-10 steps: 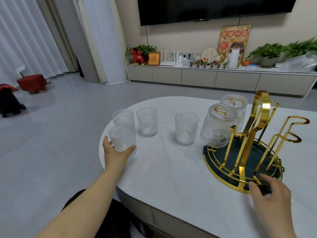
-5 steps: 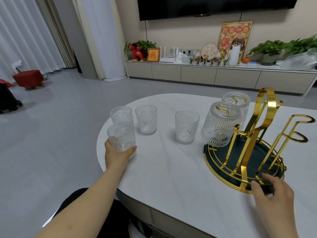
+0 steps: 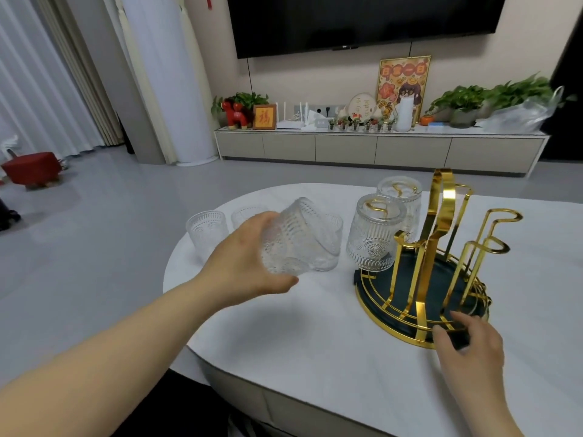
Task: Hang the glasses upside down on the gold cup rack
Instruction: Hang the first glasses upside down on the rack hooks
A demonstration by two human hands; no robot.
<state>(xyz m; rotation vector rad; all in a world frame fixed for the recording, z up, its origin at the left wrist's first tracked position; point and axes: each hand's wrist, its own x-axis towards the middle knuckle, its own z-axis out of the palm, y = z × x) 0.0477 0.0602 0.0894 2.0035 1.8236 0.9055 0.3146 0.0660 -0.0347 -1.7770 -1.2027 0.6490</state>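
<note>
My left hand (image 3: 244, 263) grips an embossed clear glass (image 3: 293, 238), lifted off the table and tipped onto its side, to the left of the gold cup rack (image 3: 441, 247). Two glasses (image 3: 375, 234) hang upside down on the rack's left pegs; the right pegs (image 3: 485, 244) are bare. My right hand (image 3: 467, 345) holds the rack's dark round base at its near edge. An upright glass (image 3: 206, 231) stands on the table at the left. Two more stand behind the lifted glass, mostly hidden by it.
The white oval table (image 3: 315, 326) ends close on the left and near sides. Beyond it lie grey floor, a red stool (image 3: 31, 168) at far left and a low TV cabinet (image 3: 378, 146) with plants and ornaments along the wall.
My left hand has lifted its glass off the table, carried it right toward the rack and tilted it sideways. My right hand has kept its hold on the rack's base.
</note>
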